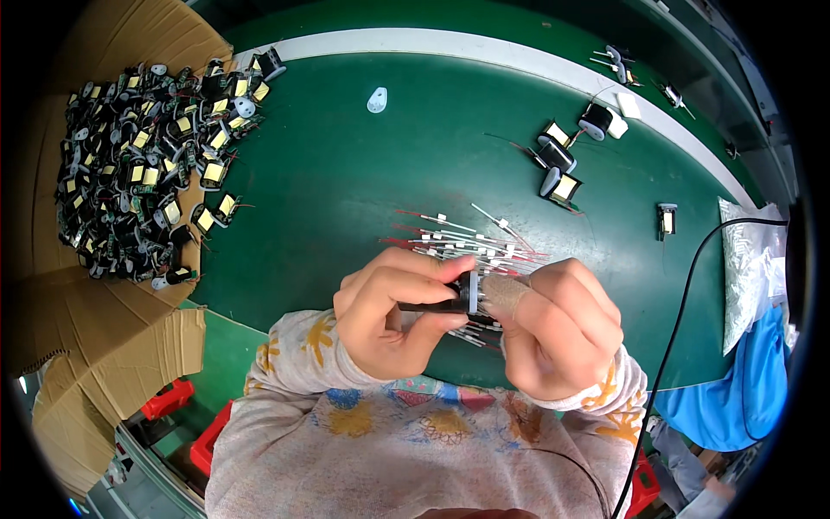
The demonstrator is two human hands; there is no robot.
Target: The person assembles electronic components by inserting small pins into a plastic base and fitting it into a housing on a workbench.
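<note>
My left hand (pixel 380 311) grips a small black component with a grey end cap (pixel 474 292), held between thumb and fingers above the near part of the green table. Against the capped end, my right hand (pixel 566 333) is closed, with tan tape wrapped round a finger. Its fingertips hide whatever they pinch. Under and beyond both hands lies a loose bunch of thin wire leads (pixel 484 246), red and pale, with small white connectors.
A cardboard box (pixel 156 346) at left is heaped with black modules (pixel 138 173) bearing yellow pads. Several similar modules (pixel 558 157) lie at the far right. One pale teardrop-shaped piece (pixel 377 100) sits far off. A clear bag (pixel 748 268) and a black cable (pixel 683 320) are at right.
</note>
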